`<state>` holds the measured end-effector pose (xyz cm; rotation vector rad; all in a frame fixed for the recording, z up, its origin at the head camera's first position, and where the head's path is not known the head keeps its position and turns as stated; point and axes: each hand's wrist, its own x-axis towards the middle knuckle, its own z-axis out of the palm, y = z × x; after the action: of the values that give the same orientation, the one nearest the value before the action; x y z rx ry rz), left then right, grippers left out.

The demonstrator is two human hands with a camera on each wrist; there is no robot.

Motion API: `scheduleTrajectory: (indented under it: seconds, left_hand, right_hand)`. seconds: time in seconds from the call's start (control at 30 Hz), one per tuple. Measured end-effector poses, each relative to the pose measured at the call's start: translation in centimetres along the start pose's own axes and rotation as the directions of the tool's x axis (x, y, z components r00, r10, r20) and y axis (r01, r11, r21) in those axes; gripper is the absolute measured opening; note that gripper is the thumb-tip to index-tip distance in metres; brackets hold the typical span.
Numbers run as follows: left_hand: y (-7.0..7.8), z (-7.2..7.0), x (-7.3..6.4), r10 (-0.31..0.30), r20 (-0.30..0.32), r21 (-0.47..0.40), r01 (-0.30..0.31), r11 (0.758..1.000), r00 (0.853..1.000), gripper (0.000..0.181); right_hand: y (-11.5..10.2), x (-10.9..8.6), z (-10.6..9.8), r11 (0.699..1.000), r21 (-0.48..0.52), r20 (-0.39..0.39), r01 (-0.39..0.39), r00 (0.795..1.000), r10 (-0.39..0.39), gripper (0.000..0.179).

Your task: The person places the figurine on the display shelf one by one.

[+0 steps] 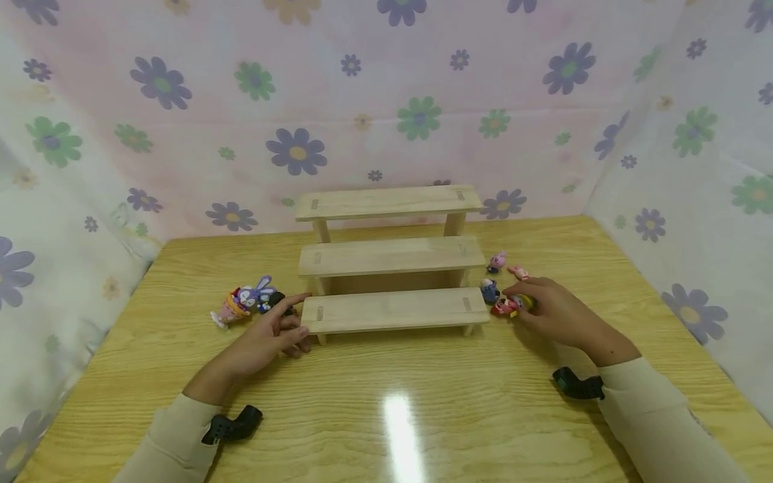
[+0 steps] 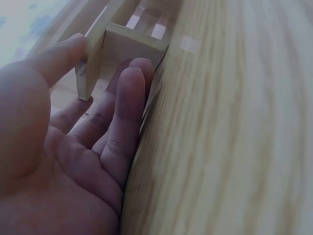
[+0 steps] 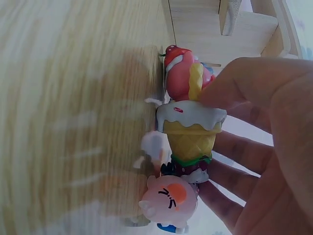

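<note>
one tiered wooden stand [image 1: 392,312]: left hand [image 1: 261,343] is pinching its left end, probably steadying it; right hand [image 1: 555,314] is pinching a cone figurine [image 3: 191,144] beside its right end, seemingly for control.

The place looked like a small screened-off recording corner; whether it stood in a home or a studio could not be told. Pale cloth [image 1: 356,94] printed with purple, green and orange flowers [image 1: 296,152] covered the back and both sides, closing in a wood-grain worktop [image 1: 326,396]. A strip of reflected light [image 1: 402,436] shone near its front. A three-step wooden stand [image 1: 392,256] and small toy figures [image 1: 235,306] occupied the worktop, and black devices [image 1: 234,425] sat at the person's beige cuffs [image 1: 184,422].
</note>
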<state>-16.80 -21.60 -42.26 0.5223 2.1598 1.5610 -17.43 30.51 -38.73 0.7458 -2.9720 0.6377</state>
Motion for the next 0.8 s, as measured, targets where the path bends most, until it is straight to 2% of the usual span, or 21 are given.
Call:
scheduleTrajectory:
  seconds: [0.2, 0.37, 0.8]
  left_hand:
    - [-0.14, 0.1, 0.1, -0.018, -0.008, -0.027, 0.018, 0.999, 1.0, 0.07]
    - [-0.18, 0.03, 0.29, 0.009, -0.02, -0.033, -0.01, 0.999, 1.0, 0.069]
    - [-0.39, 0.04, 0.21, 0.039, -0.016, -0.075, -0.04, 0.996, 0.999, 0.069]
  right_hand:
    - [-0.31, 0.07, -0.33, 0.998, 0.021, 0.065, -0.065, 0.996, 0.064, 0.034]
    - [-0.32, 0.15, -0.46, 0.994, 0.045, 0.081, -0.1, 0.992, 0.096, 0.031]
    - [-0.26, 0.06, -0.13, 0.998, -0.018, 0.059, -0.064, 0.996, 0.065, 0.036]
